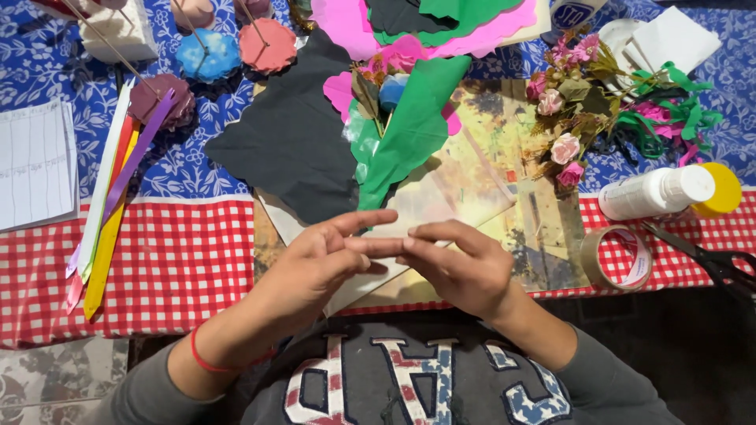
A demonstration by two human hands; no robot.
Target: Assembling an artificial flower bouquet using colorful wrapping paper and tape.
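Both hands are up over the near edge of the table, fingertips meeting in the middle: the left hand [315, 264] has its fingers stretched out long and loose, the right hand [457, 267] curls its fingers in toward them, and the two touch at the tips. Whether anything is pinched between them I cannot tell; nothing shows there, and neither hand is clenched. Right under the hands lies a printed card [480, 181] in yellows and browns, set on the red check cloth [181, 260] that covers the near strip of the table. Just beyond the fingertips a green paper cone [413, 126] points down toward the hands, wrapping a small bunch with a blue bloom and pink petals at its mouth. Beside it, to the left, a black sheet [295, 134] spreads over the card's corner. Farther left, a fan of coloured strips [110, 197], white, red, yellow and purple, crosses from the blue floral cloth [181, 169] onto the check. Up top left, paper flowers on sticks [209, 55] in blue, red and plum. To the right, a spray of pink roses [563, 118], a white bottle [654, 193] lying on its side with a yellow lid [724, 189] next to it, a tape roll [618, 256] near the right hand's wrist, and scissors [717, 264] at the edge.
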